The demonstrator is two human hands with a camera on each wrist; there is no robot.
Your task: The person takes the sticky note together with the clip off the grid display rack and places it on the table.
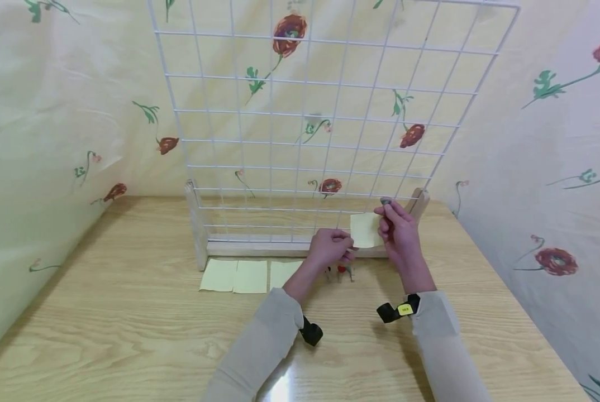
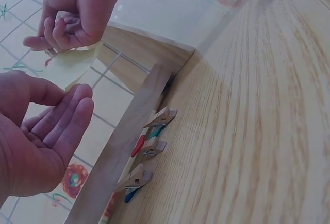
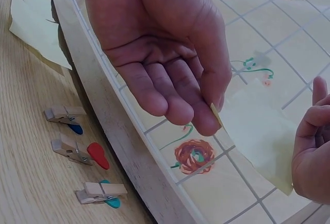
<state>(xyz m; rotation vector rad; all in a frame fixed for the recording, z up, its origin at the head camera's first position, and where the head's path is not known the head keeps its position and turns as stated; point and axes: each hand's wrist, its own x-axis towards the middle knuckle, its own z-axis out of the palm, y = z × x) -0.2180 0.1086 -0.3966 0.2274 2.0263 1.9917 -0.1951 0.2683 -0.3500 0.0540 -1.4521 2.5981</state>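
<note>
My left hand (image 1: 332,247) pinches the lower left corner of a pale yellow square of paper (image 1: 365,230) between thumb and index finger. The sheet stands against the lower right part of a white wire grid (image 1: 285,167). At the sheet's right edge, my right hand (image 1: 400,229) has its fingers curled, pinching a small clothespin (image 1: 385,201) whose dark end shows at the fingertips; most of it is hidden. Three wooden clothespins with blue, red (image 3: 80,152) and green hearts lie on the table near the grid's base, below the left hand.
Several yellow sheets (image 1: 250,277) lie side by side on the wood-grain table (image 1: 129,335), in front of the grid's wooden base bar (image 1: 260,248). Wooden uprights (image 1: 195,223) hold the grid at both ends. Flower-patterned cloth (image 1: 53,139) surrounds the table behind and at the sides.
</note>
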